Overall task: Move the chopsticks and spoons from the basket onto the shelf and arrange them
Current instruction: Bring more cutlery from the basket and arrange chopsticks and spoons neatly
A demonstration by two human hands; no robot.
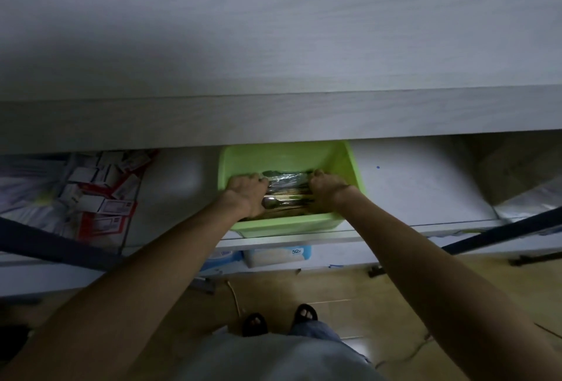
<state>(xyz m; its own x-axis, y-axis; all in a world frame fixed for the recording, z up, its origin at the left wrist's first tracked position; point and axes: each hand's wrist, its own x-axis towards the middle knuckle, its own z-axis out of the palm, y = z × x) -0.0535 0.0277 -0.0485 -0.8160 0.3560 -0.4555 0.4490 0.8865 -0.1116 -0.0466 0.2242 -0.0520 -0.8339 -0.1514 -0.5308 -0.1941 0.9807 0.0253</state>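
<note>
A light green plastic basket [282,224] sits on a lower white shelf [416,189], partly under the wide upper shelf board [273,46]. Inside it lies a bundle of metal spoons and chopsticks [286,195], partly in clear wrapping. Both hands are down in the basket. My left hand [246,193] grips the bundle's left end, fingers curled over it. My right hand [327,187] grips the right end the same way. The bundle's middle shows between the hands; a spoon bowl lies by my left thumb.
Red and white small boxes [103,195] are piled left of the basket on the lower shelf. Dark metal frame bars cross at left [54,246] and right [501,231]. Packaged tissues [276,256] sit on the level below. My feet stand on a wood floor.
</note>
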